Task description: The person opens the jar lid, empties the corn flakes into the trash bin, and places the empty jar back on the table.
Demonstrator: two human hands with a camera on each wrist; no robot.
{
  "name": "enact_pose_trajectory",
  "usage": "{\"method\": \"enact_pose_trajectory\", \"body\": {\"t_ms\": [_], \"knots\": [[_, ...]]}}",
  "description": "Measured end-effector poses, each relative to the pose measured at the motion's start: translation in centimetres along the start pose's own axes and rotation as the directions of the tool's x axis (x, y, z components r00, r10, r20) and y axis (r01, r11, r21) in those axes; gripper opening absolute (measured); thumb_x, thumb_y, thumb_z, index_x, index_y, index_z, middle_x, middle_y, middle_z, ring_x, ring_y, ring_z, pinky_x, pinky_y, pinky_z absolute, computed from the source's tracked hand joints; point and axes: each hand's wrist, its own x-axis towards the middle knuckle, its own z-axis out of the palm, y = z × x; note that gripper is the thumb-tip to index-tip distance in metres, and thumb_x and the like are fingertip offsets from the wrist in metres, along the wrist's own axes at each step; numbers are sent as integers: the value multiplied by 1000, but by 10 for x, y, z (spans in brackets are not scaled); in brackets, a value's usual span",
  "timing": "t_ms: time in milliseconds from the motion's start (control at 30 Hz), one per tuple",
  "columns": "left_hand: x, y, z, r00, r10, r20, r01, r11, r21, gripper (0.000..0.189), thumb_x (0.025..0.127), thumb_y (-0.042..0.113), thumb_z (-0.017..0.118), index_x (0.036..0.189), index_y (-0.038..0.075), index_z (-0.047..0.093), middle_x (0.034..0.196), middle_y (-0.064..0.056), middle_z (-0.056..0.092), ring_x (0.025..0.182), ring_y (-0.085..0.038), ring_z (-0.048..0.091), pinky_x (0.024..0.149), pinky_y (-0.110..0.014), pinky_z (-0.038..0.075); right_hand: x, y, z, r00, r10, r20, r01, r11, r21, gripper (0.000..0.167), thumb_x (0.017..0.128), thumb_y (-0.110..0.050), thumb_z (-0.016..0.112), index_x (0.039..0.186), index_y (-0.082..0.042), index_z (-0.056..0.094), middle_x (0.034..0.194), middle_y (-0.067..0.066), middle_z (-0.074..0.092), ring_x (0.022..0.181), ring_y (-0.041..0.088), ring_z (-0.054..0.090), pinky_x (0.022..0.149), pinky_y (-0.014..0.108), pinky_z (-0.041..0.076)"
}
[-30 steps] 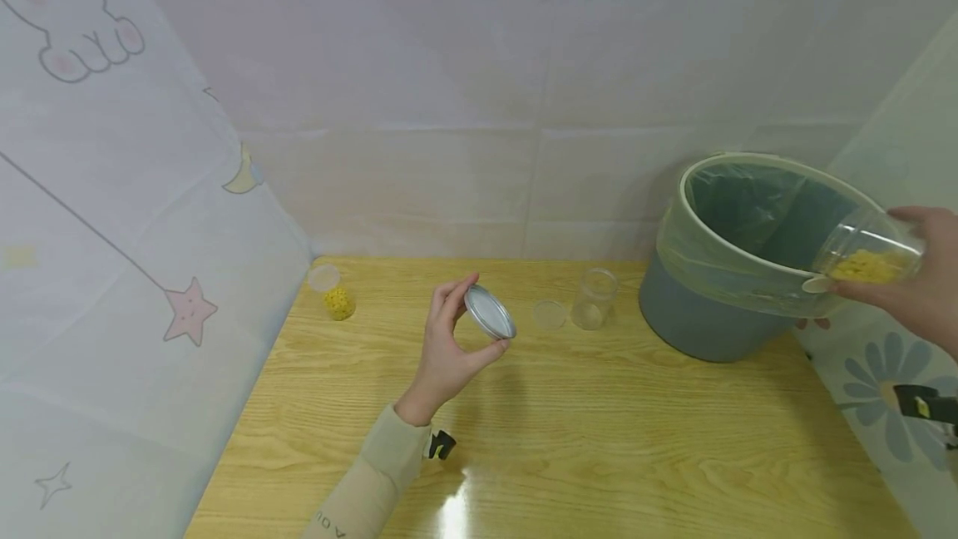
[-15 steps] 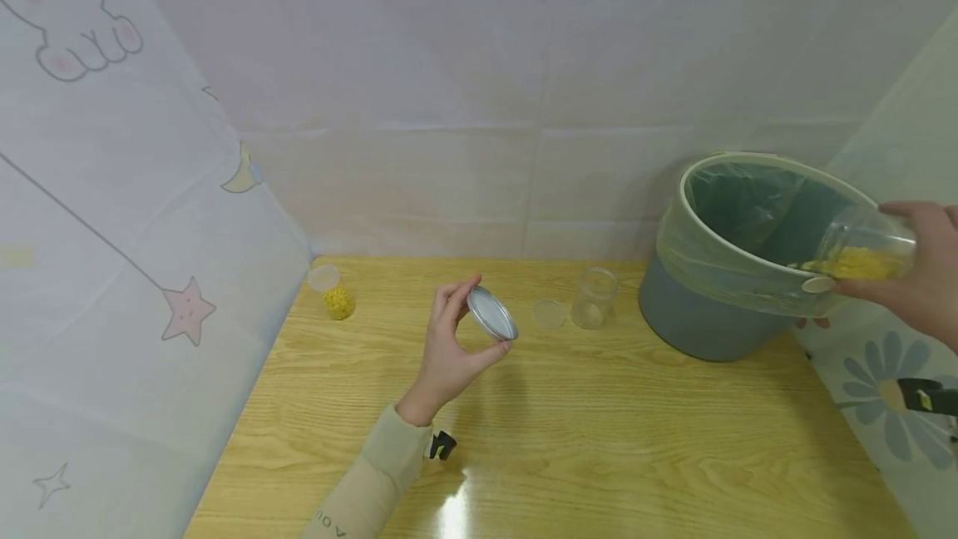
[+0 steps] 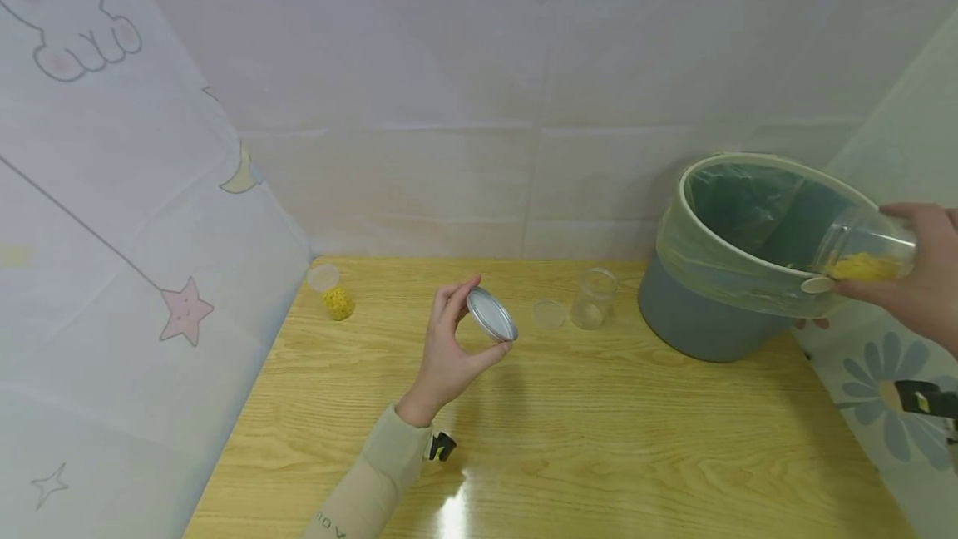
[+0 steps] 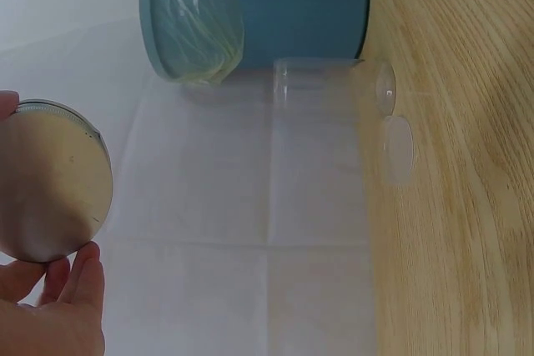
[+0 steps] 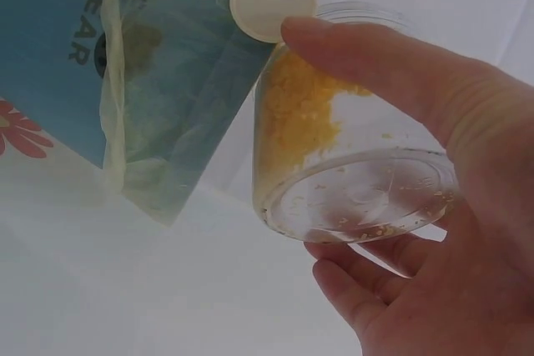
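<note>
In the head view we see the clear jar [image 3: 864,249] inside the grip of the right hand [image 3: 931,273], tilted on its side with yellow bits within, its mouth at the near-right rim of the bin [image 3: 707,318]. The silver lid [image 3: 491,314] sits between the thumb and fingers of the left hand [image 3: 452,352], which pinch it by its rim above the wooden table [image 3: 599,447]. We find the table's back edge against a pale sheet [image 3: 419,148], with a clear cylinder [image 3: 591,302] and a clear disc [image 3: 550,314] near that edge, between lid and bin; a small tub [image 3: 338,303] of yellow pieces is well to the left, and tabletop runs on around the left forearm. In the left wrist view we look onto the lid's flat face, fingertips on its rim, with a gap of sheet between it and the bin and cylinder. In the right wrist view we see the jar's base towards us, the thumb along one side and fingers curled round the other; the thumb tip overlaps a round button [image 5: 274,2] by the bin's rim, though whether they touch we cannot tell. Pale sheet shows beyond the fingers.
</note>
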Motion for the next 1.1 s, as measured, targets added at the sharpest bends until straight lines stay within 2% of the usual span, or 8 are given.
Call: {"method": "enact_pose_trajectory", "body": {"t_ms": [167, 333, 400, 533, 667, 833, 933, 1100], "knots": [[1, 8, 2, 1000, -11, -10, 11, 1000, 13, 94, 71, -4, 90, 152, 6, 43, 132, -17, 44, 124, -30, 48, 108, -49, 42, 0, -4, -1, 1000, 12, 13, -12, 1000, -22, 97, 69, 14, 79, 150, 13, 24, 136, 44, 27, 126, 60, 23, 98, 74, 24], [3, 32, 0, 1000, 0, -16, 1, 1000, 9, 89, 69, -10, 87, 147, -8, 44, 127, -27, 44, 121, -39, 49, 106, -54, 43, 3, -10, -3, 999, 22, 44, -18, 997, -75, 98, 72, 12, 81, 151, 11, 23, 147, 43, 22, 136, 61, 18, 107, 74, 17], [4, 39, -2, 1000, -5, -14, 5, 1000, 6, 87, 70, -10, 87, 146, -8, 44, 126, -28, 44, 120, -39, 49, 106, -53, 43, 4, -12, -4, 998, 23, 55, -18, 995, -95, 98, 72, 12, 81, 150, 11, 23, 148, 43, 21, 136, 61, 18, 106, 75, 17], [5, 41, -2, 1000, -14, -14, 14, 1000, -4, 85, 71, -10, 86, 145, -8, 45, 126, -27, 44, 120, -39, 49, 106, -53, 43, 5, -15, -5, 997, 29, 69, -21, 993, -116, 97, 72, 12, 81, 150, 11, 24, 149, 43, 20, 136, 60, 18, 108, 74, 16], [4, 39, -1, 1000, -4, -13, 4, 1000, -1, 85, 71, -10, 86, 145, -9, 45, 126, -29, 44, 120, -40, 49, 105, -53, 43, 6, -14, -5, 997, 30, 74, -20, 991, -131, 96, 72, 11, 81, 149, 11, 24, 147, 43, 21, 134, 62, 19, 105, 75, 18], [1, 15, 2, 1000, 5, -16, -5, 1000, 13, 91, 70, -7, 89, 149, 0, 44, 129, -23, 44, 122, -36, 49, 106, -52, 42, 7, -11, -4, 997, 25, 70, -15, 991, -136, 97, 70, 11, 82, 148, 11, 25, 142, 45, 22, 127, 64, 22, 97, 77, 21], [-1, 2, 3, 1000, 3, -12, -3, 1000, 18, 93, 71, -2, 90, 151, 8, 44, 131, -16, 44, 123, -30, 48, 107, -48, 42, 7, -9, -3, 997, 24, 74, -14, 991, -136, 98, 71, 10, 82, 150, 10, 24, 146, 44, 21, 132, 63, 20, 102, 76, 20], [-1, 0, 3, 1000, 4, -9, -3, 1000, 18, 93, 71, 0, 91, 152, 9, 45, 132, -14, 44, 124, -28, 48, 107, -46, 42, 8, -8, -4, 997, 7, 83, 5, 991, -134, 99, 71, 11, 81, 151, 10, 23, 149, 42, 21, 138, 60, 17, 110, 72, 15]]}}
